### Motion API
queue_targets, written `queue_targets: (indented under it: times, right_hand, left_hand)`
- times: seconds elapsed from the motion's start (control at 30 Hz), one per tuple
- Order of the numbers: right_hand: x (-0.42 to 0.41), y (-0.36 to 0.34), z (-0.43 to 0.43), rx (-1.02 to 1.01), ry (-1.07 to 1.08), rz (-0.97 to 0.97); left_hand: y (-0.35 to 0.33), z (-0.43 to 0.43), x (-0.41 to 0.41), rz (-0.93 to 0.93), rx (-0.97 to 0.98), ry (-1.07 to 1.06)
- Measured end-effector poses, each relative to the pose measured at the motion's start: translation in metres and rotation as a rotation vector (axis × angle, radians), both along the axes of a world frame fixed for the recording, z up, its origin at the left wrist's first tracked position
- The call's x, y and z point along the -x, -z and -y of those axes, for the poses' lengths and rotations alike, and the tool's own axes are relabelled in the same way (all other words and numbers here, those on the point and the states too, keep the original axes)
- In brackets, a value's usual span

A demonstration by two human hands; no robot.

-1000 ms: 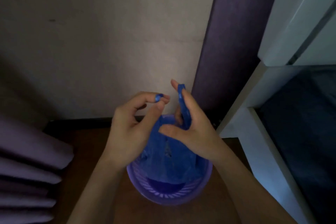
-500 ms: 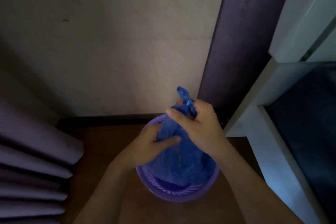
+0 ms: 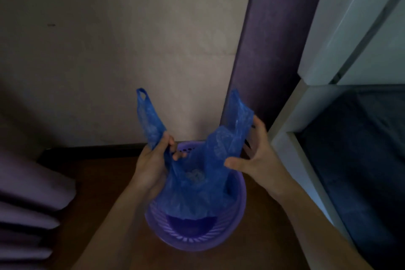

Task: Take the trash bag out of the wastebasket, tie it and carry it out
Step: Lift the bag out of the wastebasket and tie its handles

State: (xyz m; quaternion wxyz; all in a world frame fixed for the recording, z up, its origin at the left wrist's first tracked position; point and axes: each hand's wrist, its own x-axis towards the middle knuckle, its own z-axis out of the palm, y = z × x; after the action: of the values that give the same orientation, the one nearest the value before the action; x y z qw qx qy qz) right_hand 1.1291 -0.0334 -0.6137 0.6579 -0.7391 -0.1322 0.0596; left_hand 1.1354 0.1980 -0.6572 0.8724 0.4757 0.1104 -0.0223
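Trash bag (image 3: 197, 182) untied: left hand (image 3: 151, 164) fingers clamped on handle; right hand (image 3: 256, 158) fingers pinching other.

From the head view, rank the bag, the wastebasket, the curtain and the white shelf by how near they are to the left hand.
1. Bag: gripped by the left hand.
2. Wastebasket: just below it.
3. Curtain: far left.
4. White shelf: right, past the right hand.

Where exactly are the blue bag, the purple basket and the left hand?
blue bag (image 3: 197, 190), head view, on its crinkled body.
purple basket (image 3: 192, 242), head view, on its near slatted wall.
left hand (image 3: 151, 164), head view, on its back.
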Motion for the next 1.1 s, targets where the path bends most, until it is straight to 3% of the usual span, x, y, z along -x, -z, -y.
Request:
queue_targets:
  times: [0.27, 0.47, 0.63, 0.83, 0.97, 1.03, 1.1]
  right_hand:
    - [-0.006, 0.027, -0.042, -0.084, -0.086, -0.070]
    - [-0.010, 0.021, -0.055, -0.513, 0.081, -0.229]
    - [-0.014, 0.011, -0.052, -0.557, 0.260, -0.285]
    - [-0.019, 0.011, -0.051, -0.621, 0.275, -0.568]
    - [-0.016, 0.011, -0.044, -0.657, 0.191, -0.507]
    - [-0.019, 0.014, -0.058, -0.414, 0.174, -0.501]
    - [-0.013, 0.019, -0.069, 0.151, 0.168, -0.534]
  left_hand:
    - [-0.009, 0.009, 0.011, 0.088, 0.090, 0.129]
    - [-0.017, 0.007, 0.014, 0.027, 0.208, 0.015]
    - [-0.017, 0.007, 0.013, 0.101, 0.201, 0.005]
    - [-0.021, 0.027, 0.012, 0.314, -0.268, 0.128]
    - [-0.027, 0.028, 0.017, 0.467, -0.594, 0.185]
    - [-0.031, 0.026, 0.020, 0.524, -0.827, 0.233]
    - [-0.032, 0.025, 0.023, 0.603, -1.215, 0.275]
